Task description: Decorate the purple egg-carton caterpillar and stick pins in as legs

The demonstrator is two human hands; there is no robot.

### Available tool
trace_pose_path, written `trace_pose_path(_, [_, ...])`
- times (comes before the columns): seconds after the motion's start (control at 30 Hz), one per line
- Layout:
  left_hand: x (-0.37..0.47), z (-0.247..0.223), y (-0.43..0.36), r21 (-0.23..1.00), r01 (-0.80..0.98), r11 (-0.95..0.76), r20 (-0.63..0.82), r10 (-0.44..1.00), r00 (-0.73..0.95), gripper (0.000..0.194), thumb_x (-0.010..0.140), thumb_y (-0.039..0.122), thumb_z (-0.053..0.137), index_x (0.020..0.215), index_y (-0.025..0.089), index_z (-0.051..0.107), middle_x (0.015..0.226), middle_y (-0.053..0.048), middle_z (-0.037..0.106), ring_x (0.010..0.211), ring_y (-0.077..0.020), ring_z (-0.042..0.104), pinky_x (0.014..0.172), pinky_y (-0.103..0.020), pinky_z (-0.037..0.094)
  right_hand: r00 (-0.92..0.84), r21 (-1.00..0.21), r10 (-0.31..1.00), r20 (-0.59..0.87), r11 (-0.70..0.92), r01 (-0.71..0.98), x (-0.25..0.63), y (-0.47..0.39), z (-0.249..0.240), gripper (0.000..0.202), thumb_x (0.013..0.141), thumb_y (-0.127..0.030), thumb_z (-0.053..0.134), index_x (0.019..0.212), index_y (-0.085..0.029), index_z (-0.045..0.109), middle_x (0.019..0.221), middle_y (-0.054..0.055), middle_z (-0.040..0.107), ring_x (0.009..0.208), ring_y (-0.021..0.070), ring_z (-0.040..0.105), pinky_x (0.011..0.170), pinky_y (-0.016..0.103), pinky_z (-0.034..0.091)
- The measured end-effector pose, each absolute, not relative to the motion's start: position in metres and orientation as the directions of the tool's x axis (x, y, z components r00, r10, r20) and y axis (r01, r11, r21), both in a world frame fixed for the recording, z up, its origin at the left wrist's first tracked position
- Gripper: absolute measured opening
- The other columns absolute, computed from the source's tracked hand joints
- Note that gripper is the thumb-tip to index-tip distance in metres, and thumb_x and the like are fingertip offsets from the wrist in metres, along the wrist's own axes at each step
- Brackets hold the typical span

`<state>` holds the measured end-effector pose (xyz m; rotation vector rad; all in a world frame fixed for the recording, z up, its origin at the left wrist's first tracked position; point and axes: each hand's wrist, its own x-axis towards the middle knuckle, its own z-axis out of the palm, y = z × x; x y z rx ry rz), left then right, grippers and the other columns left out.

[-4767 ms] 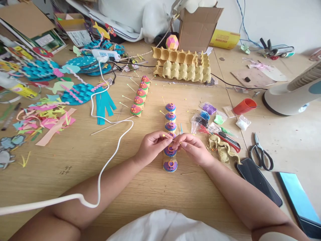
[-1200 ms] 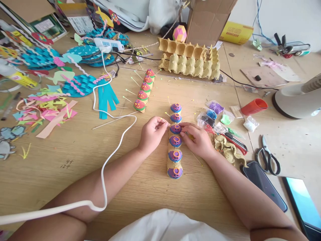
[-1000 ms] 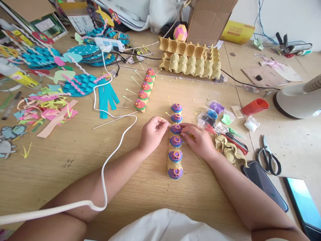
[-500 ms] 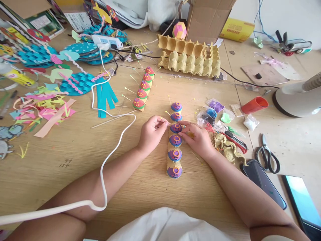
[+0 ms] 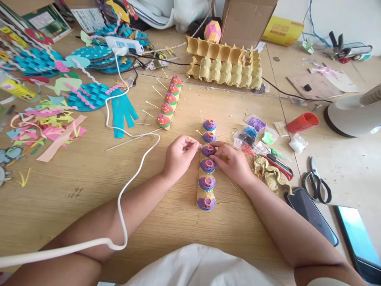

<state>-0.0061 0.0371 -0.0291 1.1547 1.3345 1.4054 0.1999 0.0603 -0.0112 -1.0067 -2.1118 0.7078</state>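
A strip of egg-carton cups (image 5: 207, 182) with purple and blue clay tops and orange rings lies lengthwise before me. My left hand (image 5: 181, 155) pinches a thin stick with a yellow tip, its other end at the left side of the third cup from the far end. My right hand (image 5: 233, 162) holds the same cup from the right, thumb and forefinger against it. Yellow-tipped sticks stand out from the two farthest cups. Farther off to the left is a second strip (image 5: 168, 104) with red and green tops and sticks.
A white cable (image 5: 139, 169) crosses the table and my left forearm. Paper scraps (image 5: 49, 129) lie left, egg cartons (image 5: 226, 67) at the back. Clay bags (image 5: 255, 123), a red cup (image 5: 303, 122), a cutter (image 5: 278, 166), scissors (image 5: 317, 184) and phones (image 5: 312, 216) lie right.
The whole view has shifted slightly. Both hands keep nearly the same hold at the third cup.
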Motion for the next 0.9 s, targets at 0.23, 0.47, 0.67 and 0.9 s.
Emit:
trace_pose_path(0.23, [-0.0057, -0.0286, 0.0369, 0.995, 0.054, -0.079, 0.088, 0.978, -0.19, 0.015, 0.089, 0.032, 0.071, 0.089, 0.019, 0.063, 0.091, -0.006, 0.076, 0.086, -0.0173, 0.074, 0.079, -0.029, 0.058, -0.468, -0.711, 0.811, 0.352, 0.557, 0.43, 0.1999, 0.0608, -0.0116, 0.017, 0.092, -0.021, 0.07, 0.082, -0.025, 0.057, 0.121, 0.005, 0.077, 0.105, 0.0239, 0.074, 0.087, 0.039, 0.058])
trace_pose_path(0.47, [-0.0061, -0.0303, 0.037, 0.988, 0.105, -0.114, 0.131, 0.976, -0.172, 0.013, 0.091, 0.03, 0.069, 0.088, 0.02, 0.061, 0.09, -0.005, 0.076, 0.085, -0.0172, 0.075, 0.08, -0.03, 0.059, -0.467, -0.705, 0.813, 0.349, 0.556, 0.441, 0.1983, 0.0599, -0.0098, 0.019, 0.093, -0.021, 0.069, 0.081, -0.025, 0.056, 0.118, 0.005, 0.078, 0.104, 0.024, 0.074, 0.086, 0.038, 0.058])
trace_pose_path(0.67, [-0.0057, -0.0289, 0.0359, 0.975, 0.173, -0.14, 0.169, 0.972, -0.164, 0.012, 0.092, 0.029, 0.067, 0.087, 0.02, 0.061, 0.088, -0.004, 0.075, 0.084, -0.0169, 0.075, 0.08, -0.03, 0.059, -0.473, -0.701, 0.813, 0.34, 0.554, 0.448, 0.1984, 0.0599, -0.0105, 0.018, 0.093, -0.02, 0.069, 0.081, -0.025, 0.056, 0.119, 0.005, 0.078, 0.105, 0.0241, 0.074, 0.087, 0.038, 0.058])
trace_pose_path(0.9, [-0.0049, -0.0247, 0.0349, 0.961, 0.222, -0.167, 0.201, 0.969, -0.143, 0.01, 0.094, 0.026, 0.065, 0.087, 0.02, 0.061, 0.088, -0.004, 0.075, 0.083, -0.0162, 0.074, 0.079, -0.029, 0.058, -0.463, -0.707, 0.822, 0.332, 0.542, 0.455, 0.1985, 0.06, -0.0114, 0.016, 0.092, -0.02, 0.07, 0.082, -0.025, 0.059, 0.12, 0.005, 0.078, 0.107, 0.0248, 0.074, 0.089, 0.039, 0.058])
